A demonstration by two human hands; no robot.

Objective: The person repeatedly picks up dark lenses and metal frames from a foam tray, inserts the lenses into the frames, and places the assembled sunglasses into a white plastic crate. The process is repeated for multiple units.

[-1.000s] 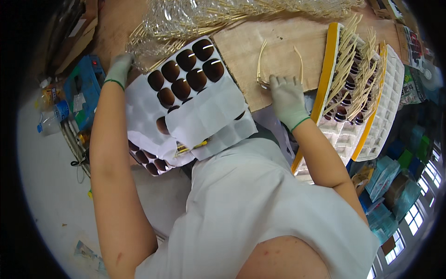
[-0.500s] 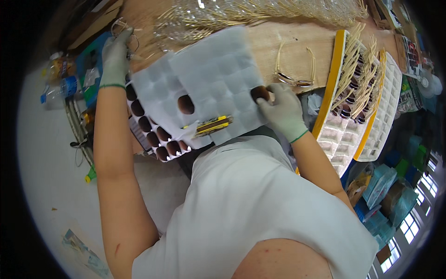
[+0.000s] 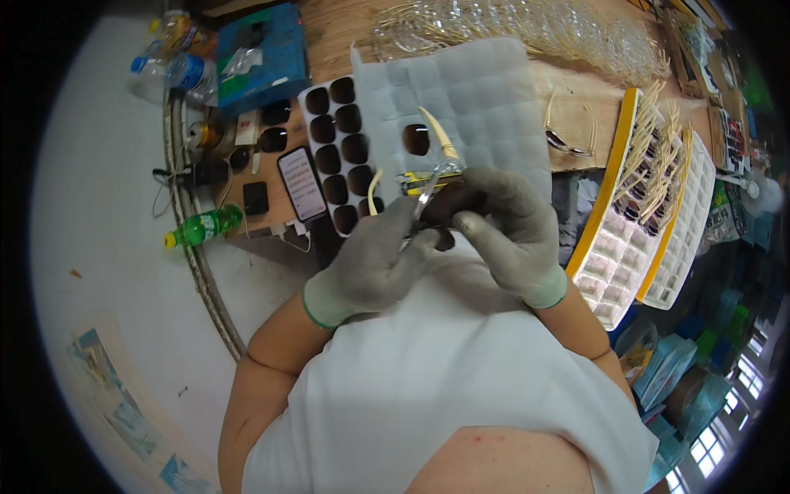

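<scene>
Both my hands wear pale knit gloves and meet close to my body. My left hand (image 3: 370, 263) is closed on a glasses frame (image 3: 428, 188) with a clear rim and cream temples (image 3: 440, 134). Between the fingers and thumb of my right hand (image 3: 514, 235) is a dark brown lens (image 3: 451, 203), against the frame; whether it sits in the rim is hidden. Beyond the hands, another brown lens (image 3: 416, 139) lies on a whitish dimpled sheet (image 3: 485, 95). A yellow-and-black slim tool (image 3: 409, 183) lies there too, partly covered by the frame.
Left of the sheet stand a tray of dark lenses (image 3: 327, 156), a phone (image 3: 302, 185) and a blue box (image 3: 263, 62). A green bottle (image 3: 206, 226) lies at the table edge. Clear frames (image 3: 527, 29) pile up behind; yellow-edged trays (image 3: 609, 263) stand right, beside a finished-looking pair of glasses (image 3: 569, 146).
My left hand has come back from the far left with the glasses frame. My right hand has lifted the brown lens off the sheet and brought it to the frame. The view has shifted.
</scene>
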